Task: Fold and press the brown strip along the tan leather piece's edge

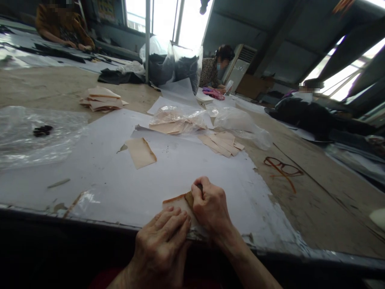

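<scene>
At the near table edge, a pale beige rectangular piece (175, 204) with a brown strip along its far edge lies on white paper. My left hand (164, 233) presses on it with fingers stretched flat, covering its near part. Just to the right, my right hand (212, 202) is closed in a pinch around a small dull-brown flat tool (189, 198). The tool touches the brown-edged end of the piece; its exact kind is hidden by my fingers. Farther off, a similar beige piece (140, 153) with a browned right edge lies alone on the paper.
Fanned beige pieces (221, 143), a plastic bag of pieces (177, 120) and a stack (102, 99) lie beyond. Glasses (283, 166) rest at right; clear plastic (24, 140) with dark bits is at left. Co-workers sit at the far left (64, 26), back (212, 70) and right.
</scene>
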Action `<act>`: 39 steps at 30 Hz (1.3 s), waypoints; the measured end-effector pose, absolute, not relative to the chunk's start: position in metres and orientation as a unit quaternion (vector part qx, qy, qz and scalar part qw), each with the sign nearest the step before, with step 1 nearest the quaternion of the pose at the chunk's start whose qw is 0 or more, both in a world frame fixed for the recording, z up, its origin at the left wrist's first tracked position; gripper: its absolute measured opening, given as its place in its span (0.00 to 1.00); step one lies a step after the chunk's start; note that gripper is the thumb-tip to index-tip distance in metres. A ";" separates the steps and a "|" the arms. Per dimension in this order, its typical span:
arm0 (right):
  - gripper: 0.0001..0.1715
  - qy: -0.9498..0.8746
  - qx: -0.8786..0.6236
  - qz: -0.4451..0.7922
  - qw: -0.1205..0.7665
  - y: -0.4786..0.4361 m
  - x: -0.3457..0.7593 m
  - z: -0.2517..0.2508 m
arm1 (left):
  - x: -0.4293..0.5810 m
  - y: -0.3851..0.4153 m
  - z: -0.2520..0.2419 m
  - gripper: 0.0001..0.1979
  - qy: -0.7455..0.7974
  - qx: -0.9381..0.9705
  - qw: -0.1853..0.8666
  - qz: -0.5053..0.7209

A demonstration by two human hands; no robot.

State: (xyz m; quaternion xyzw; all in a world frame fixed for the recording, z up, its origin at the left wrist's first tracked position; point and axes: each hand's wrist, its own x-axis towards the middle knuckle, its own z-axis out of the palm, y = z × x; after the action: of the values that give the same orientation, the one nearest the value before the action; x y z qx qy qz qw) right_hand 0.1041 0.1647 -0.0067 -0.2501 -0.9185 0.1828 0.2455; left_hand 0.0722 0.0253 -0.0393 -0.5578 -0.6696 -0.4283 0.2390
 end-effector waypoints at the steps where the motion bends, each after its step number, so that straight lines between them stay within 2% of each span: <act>1: 0.10 -0.923 -0.259 0.160 0.234 0.166 0.100 -0.008 | 0.072 0.026 -0.040 0.14 -0.669 -0.558 0.235 -0.431; 4: 0.09 -0.926 -0.293 0.117 0.210 0.168 0.088 -0.010 | 0.071 0.025 -0.042 0.15 -0.671 -0.564 0.220 -0.429; 9: 0.11 -0.896 -0.353 0.122 0.238 0.167 0.075 -0.010 | 0.070 0.026 -0.043 0.15 -0.674 -0.564 0.217 -0.426; 11: 0.11 -0.870 -0.386 0.177 0.252 0.171 0.074 -0.010 | 0.070 0.027 -0.042 0.16 -0.675 -0.561 0.217 -0.427; 14: 0.11 -0.790 -0.429 0.345 0.269 0.182 0.081 -0.007 | 0.070 0.028 -0.042 0.17 -0.676 -0.556 0.224 -0.428; 17: 0.14 -0.748 -0.397 0.440 0.298 0.185 0.095 -0.003 | 0.071 0.027 -0.042 0.17 -0.676 -0.551 0.229 -0.431; 19: 0.14 -0.789 -0.348 0.401 0.309 0.180 0.103 0.000 | 0.071 0.027 -0.044 0.17 -0.676 -0.552 0.225 -0.433; 24: 0.11 -0.925 -0.220 0.182 0.250 0.163 0.098 -0.005 | 0.070 0.027 -0.045 0.15 -0.682 -0.542 0.235 -0.431; 30: 0.11 -0.914 -0.306 0.075 0.255 0.164 0.076 -0.018 | 0.068 0.029 -0.042 0.16 -0.688 -0.542 0.234 -0.422; 34: 0.12 -0.882 -0.358 0.109 0.288 0.167 0.075 -0.016 | 0.071 0.028 -0.040 0.16 -0.690 -0.541 0.229 -0.422; 39: 0.13 -0.830 -0.371 0.279 0.310 0.175 0.093 -0.006 | 0.072 0.028 -0.040 0.19 -0.690 -0.542 0.212 -0.430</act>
State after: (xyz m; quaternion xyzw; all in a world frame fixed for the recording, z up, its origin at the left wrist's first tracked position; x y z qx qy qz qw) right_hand 0.0933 0.1750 -0.0061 -0.3711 -0.8298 0.2787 0.3098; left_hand 0.0723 0.0280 -0.0399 -0.5417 -0.6904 -0.4299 0.2124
